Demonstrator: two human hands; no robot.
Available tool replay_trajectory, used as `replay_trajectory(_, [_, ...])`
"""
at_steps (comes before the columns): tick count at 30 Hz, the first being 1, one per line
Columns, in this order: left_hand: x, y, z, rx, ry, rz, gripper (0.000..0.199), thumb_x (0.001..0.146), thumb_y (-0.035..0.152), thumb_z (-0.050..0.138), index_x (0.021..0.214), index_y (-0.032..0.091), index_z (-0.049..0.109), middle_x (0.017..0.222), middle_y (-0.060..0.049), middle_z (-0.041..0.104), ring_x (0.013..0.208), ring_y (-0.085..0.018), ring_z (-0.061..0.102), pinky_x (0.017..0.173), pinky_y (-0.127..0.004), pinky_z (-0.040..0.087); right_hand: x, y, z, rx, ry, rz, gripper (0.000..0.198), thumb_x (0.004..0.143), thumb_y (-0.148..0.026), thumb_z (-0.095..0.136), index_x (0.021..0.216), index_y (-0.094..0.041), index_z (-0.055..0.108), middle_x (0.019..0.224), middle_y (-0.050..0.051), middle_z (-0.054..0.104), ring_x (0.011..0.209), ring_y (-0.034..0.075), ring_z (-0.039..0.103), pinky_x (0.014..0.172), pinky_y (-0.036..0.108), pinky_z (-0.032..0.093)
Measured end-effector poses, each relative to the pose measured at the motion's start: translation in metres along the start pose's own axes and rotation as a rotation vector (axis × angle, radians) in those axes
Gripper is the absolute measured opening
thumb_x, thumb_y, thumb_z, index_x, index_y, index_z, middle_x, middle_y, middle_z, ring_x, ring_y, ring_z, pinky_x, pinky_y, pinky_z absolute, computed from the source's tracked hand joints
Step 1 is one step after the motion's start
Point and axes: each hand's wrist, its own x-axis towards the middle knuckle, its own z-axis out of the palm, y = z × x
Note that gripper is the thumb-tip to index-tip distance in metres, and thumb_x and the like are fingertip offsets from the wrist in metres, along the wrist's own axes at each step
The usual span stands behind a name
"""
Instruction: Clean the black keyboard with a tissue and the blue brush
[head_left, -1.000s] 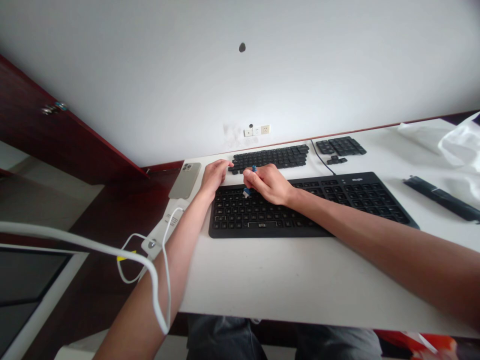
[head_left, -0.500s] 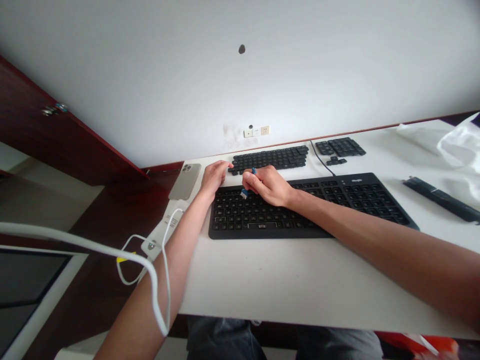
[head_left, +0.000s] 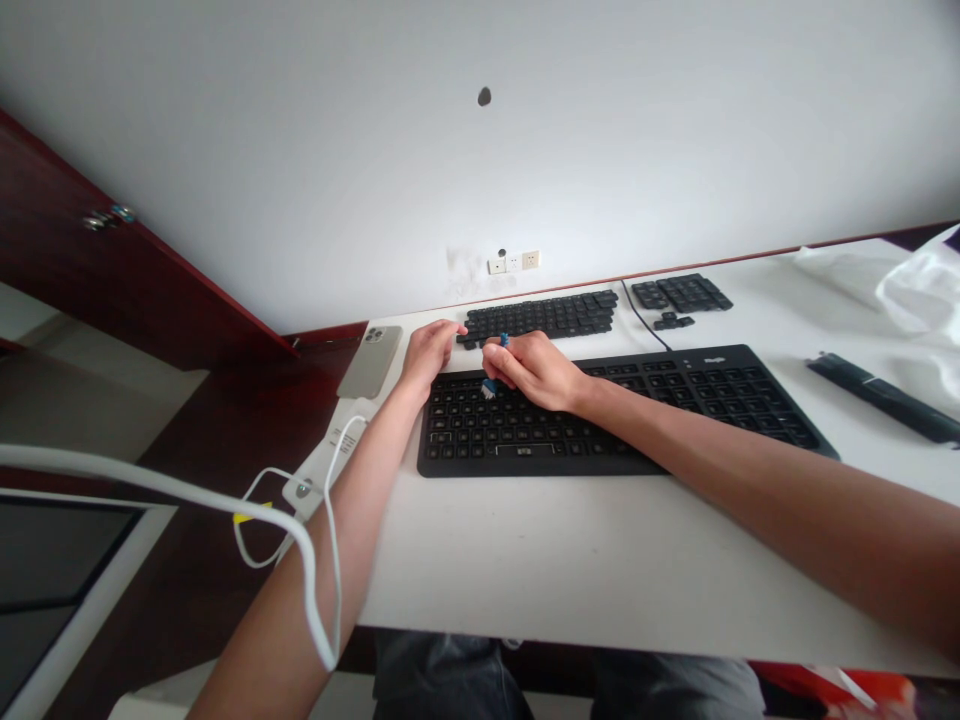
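right hand (head_left: pixel 534 368): fingers closing around a small blue tool (head_left: pixel 491 384), tip touching the black flat keyboard (head_left: pixel 600 410).
left hand (head_left: pixel 427 353): resting open, empty, on the keyboard's far left corner, just left of the tool.

Plain white wall (head_left: pixel 525 150) with small dark hole (head_left: pixel 484 96); white socket plates (head_left: pixel 514 261) below it. Dark red wooden cabinet (head_left: pixel 112 270) left of sockets. Even, diffuse light.

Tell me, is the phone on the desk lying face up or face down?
Face down. The phone lies flat on the white desk beside the left hand, with its back and camera lenses showing on top.
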Motion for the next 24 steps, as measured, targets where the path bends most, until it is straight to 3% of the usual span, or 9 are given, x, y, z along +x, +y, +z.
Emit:
replay_trajectory(9, [-0.0014, -0.0001, -0.0008, 0.007, 0.002, 0.011, 0.024, 0.078, 0.041, 0.071, 0.081, 0.018, 0.074, 0.055, 0.008, 0.031, 0.051, -0.009, 0.025, 0.05, -0.025, 0.02, 0.002, 0.0053, 0.0028, 0.076, -0.042, -0.03, 0.043, 0.114, -0.049, 0.047, 0.101, -0.015, 0.069, 0.077, 0.001, 0.066, 0.067, 0.014, 0.059, 0.072, 0.029, 0.042])
replay_trajectory(24, [-0.0041, 0.0035, 0.0008, 0.029, 0.011, 0.026, 0.023, 0.079, 0.04, 0.07, 0.08, 0.018, 0.074, 0.055, 0.007, 0.034, 0.051, -0.009, 0.028, 0.051, -0.026, 0.023, 0.0027, 0.0097, 0.005, -0.053, 0.064, -0.133, 0.051, 0.11, -0.057, 0.057, 0.085, -0.017, 0.076, 0.079, 0.004, 0.072, 0.068, 0.015, 0.056, 0.07, 0.03, 0.039])
